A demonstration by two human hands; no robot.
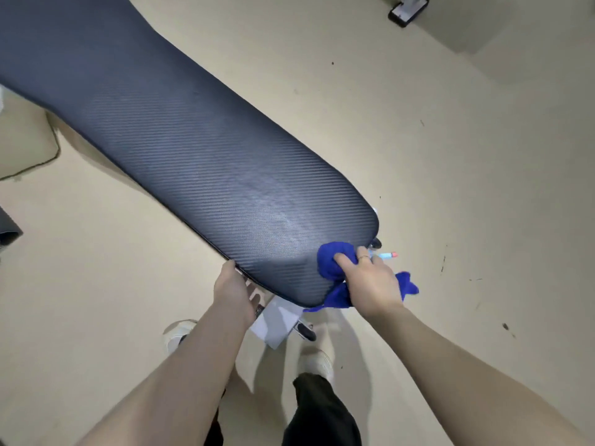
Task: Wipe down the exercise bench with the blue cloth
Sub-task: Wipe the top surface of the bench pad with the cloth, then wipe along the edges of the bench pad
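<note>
Bench padding of dark navy vinyl (180, 149), ribbed with a fine woven carbon-fibre pattern and rounded at its near end, runs diagonally from the upper left down to the person. A faint dull streak shows on its surface near that end. At the rounded corner sits the bright blue fuzzy cloth (335, 259), bunched into a ball on the pad's edge, with loose tails hanging off below and behind the wrist. The right hand (373, 284) lies over the cloth with its grip closed on the bunch, thumb pressed into the fabric; a thin ring is on one finger. The left hand (235, 291) holds the pad's near left edge, fingers curled under out of sight, so how tightly its grip closes cannot be told. Just past the right hand's fingers lies a small light-blue object with a pink tip (388, 254). Under the pad a white frame piece (273, 320) and white shoes (180, 333) stand on the beige scuffed floor (450, 175).
</note>
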